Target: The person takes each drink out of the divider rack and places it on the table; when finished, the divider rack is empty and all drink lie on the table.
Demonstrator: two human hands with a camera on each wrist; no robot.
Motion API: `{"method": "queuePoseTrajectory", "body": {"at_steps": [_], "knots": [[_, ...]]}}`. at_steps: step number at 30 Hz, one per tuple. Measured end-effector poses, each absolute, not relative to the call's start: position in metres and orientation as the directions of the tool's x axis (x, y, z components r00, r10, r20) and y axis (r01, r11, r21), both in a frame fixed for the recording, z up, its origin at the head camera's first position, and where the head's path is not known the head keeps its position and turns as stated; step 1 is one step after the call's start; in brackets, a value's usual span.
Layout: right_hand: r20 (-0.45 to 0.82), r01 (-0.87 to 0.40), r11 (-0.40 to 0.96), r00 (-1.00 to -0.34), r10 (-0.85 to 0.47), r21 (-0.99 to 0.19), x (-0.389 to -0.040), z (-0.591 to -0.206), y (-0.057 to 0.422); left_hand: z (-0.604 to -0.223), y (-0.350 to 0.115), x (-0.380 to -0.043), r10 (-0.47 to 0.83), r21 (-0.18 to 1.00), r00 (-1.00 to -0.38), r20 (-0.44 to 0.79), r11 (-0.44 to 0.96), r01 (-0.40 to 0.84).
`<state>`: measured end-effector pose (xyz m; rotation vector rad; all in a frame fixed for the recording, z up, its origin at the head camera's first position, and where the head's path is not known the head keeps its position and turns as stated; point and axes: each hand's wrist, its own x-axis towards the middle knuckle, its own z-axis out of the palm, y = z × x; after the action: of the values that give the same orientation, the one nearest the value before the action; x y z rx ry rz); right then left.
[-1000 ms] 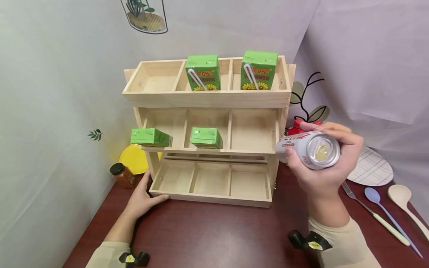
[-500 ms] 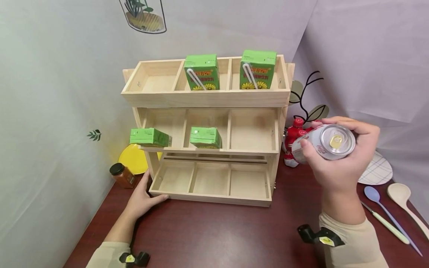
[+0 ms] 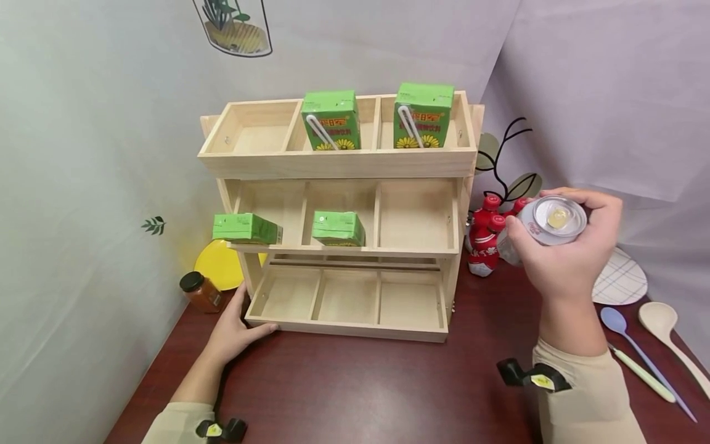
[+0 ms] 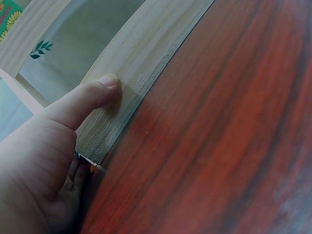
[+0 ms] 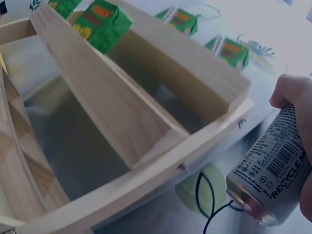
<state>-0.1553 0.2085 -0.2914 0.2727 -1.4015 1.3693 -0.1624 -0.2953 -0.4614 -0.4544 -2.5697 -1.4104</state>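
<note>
My right hand [image 3: 577, 265] grips a silver drink can [image 3: 540, 228] in the air, right of the three-tier wooden rack [image 3: 338, 165]. The can's top with its yellow tab faces the head camera; "RECYCLE ME" lettering shows on the can [image 5: 273, 170] in the right wrist view. My left hand [image 3: 230, 333] holds the lower left corner of the rack, the thumb on the front board [image 4: 126, 63] and the fingers round the side, partly hidden. Two green drink cartons [image 3: 331, 123] stand in the top tier. Two more green cartons [image 3: 246, 228] lie in the middle tier.
Red-capped bottles [image 3: 484, 246] stand behind the can, right of the rack. Further right are a checked plate [image 3: 618, 280], a blue spoon [image 3: 614, 319], a pale-handled utensil [image 3: 643, 373] and a ladle [image 3: 659, 317]. A jar [image 3: 202, 293] and yellow plate [image 3: 219, 265] stand left.
My right hand has carried the can rightward, away from the rack, and tipped it more upright. The red bottles show more fully. My left hand has stayed at the rack's corner.
</note>
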Motion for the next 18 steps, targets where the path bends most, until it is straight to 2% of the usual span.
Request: {"method": "queuePoseTrajectory", "body": {"at_steps": [10,18], "knots": [[0.735,-0.606,0.432,-0.444,0.513,-0.668,-0.170,-0.309,0.218,-0.461,-0.294,-0.162,0.185,0.804,-0.939,0.290,0.486,0.344],[0.690,-0.509,0.469,-0.481,0.540,-0.722,-0.185,-0.326,0.228,-0.461,-0.294,-0.161,0.183,0.803,-0.939,0.290,0.487,0.343]]}}
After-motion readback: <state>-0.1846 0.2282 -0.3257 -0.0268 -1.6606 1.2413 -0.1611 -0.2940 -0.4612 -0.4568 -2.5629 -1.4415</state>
